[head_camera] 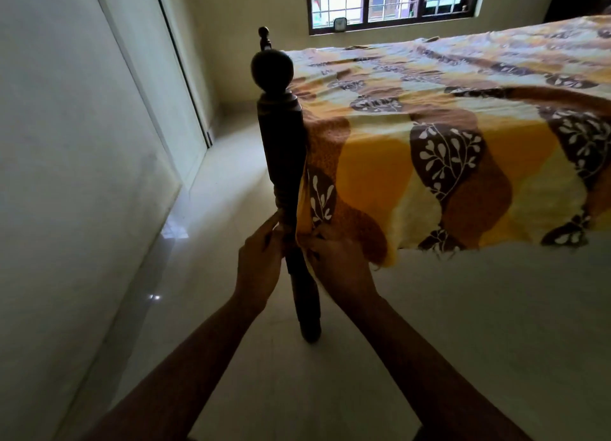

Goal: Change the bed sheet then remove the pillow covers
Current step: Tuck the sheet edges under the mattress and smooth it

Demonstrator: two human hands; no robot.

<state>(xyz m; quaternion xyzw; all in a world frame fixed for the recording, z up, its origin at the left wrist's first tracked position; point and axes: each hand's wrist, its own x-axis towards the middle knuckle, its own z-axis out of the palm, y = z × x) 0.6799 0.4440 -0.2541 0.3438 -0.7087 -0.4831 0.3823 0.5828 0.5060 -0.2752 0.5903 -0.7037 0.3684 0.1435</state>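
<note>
Bed sheet point(429, 143) spread flat, long axis run rightward from bedpost point(281, 136); corner hung beside it, pinched by right hand point(334, 258). Left hand point(261, 255) curled against bedpost's left; grip indiscernible.

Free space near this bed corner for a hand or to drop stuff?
Bare floor between the left wall and bedpost, and in front of the sheet hem. Crowded at the post's lower part: left hand and right hand flank it.

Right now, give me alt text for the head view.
The right hand grips the hanging corner of a yellow and brown bed sheet beside a dark wooden bedpost; the left hand touches the post's other side. A window lies beyond.
</note>
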